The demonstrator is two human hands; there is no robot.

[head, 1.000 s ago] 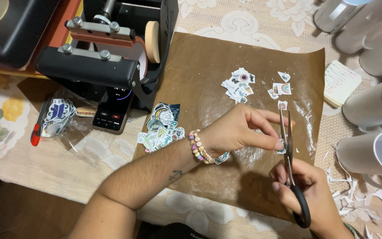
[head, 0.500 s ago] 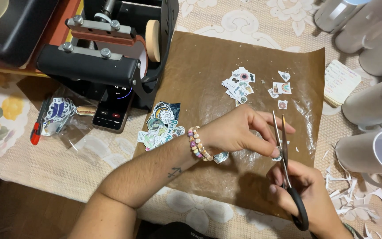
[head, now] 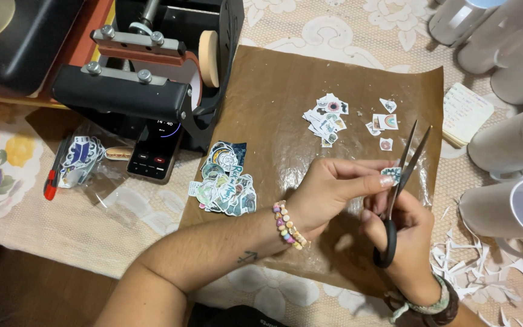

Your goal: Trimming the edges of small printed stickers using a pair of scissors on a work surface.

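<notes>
Brown baking paper (head: 286, 91) lies under the work: the left hand (head: 334, 191) pinches a small sticker (head: 390, 175) at its fingertips, just left of the scissors (head: 402, 181), whose parted blades point up and away, gripped by the right hand (head: 404, 236).

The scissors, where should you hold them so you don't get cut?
Hold the scissors by the black handle loops, low and nearest the person, where the right hand grips them. Come from the near side: the open blades point away, toward the small sticker pinched by the left hand.
</notes>
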